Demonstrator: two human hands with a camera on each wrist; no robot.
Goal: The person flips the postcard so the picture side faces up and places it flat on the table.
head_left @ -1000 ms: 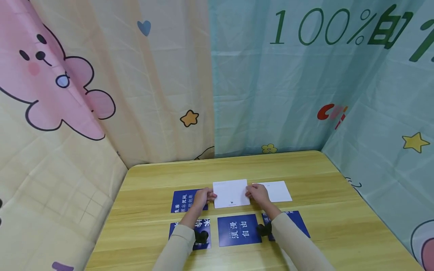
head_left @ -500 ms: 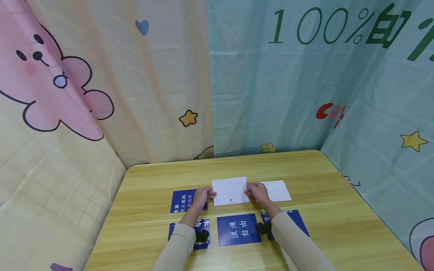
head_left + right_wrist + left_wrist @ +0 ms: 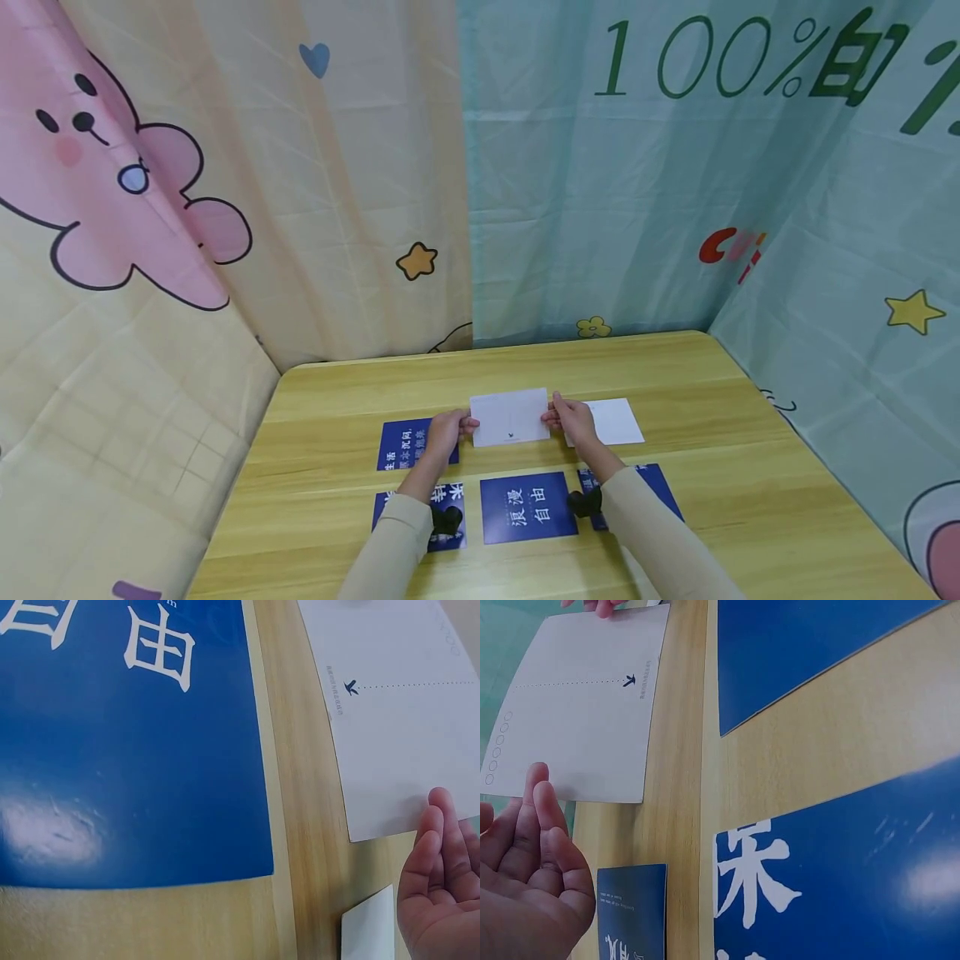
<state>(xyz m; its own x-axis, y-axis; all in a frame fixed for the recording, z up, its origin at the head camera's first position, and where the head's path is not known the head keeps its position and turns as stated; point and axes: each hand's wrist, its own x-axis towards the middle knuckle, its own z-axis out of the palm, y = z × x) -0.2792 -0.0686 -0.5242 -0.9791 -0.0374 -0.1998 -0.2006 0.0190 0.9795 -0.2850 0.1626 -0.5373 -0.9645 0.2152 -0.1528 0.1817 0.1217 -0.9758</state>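
A white postcard (image 3: pixel 510 418) is held between my two hands above the back middle of the table, its printed back side facing me. Small circles, a dotted line and a bird mark show on it in the left wrist view. My left hand (image 3: pixel 446 433) grips its left edge; in that view several fingertips lie against the near face. The right hand (image 3: pixel 573 423) grips the right edge, with the thumb pointing up. A blue postcard (image 3: pixel 401 446) lies partly under the left hand, and another white postcard (image 3: pixel 615 421) lies behind the right one.
Nearer to me, a blue postcard with white characters (image 3: pixel 529 508) lies between two more blue ones, a left one (image 3: pixel 450 537) and a right one (image 3: pixel 660 492), both partly covered by my arms. Printed curtains (image 3: pixel 360 208) stand behind the wooden table (image 3: pixel 315 400).
The held postcard has risen slightly and tilted, so it looks shorter from top to bottom. My right hand has shifted a little, and its thumb now points up. The cards on the table stay put.
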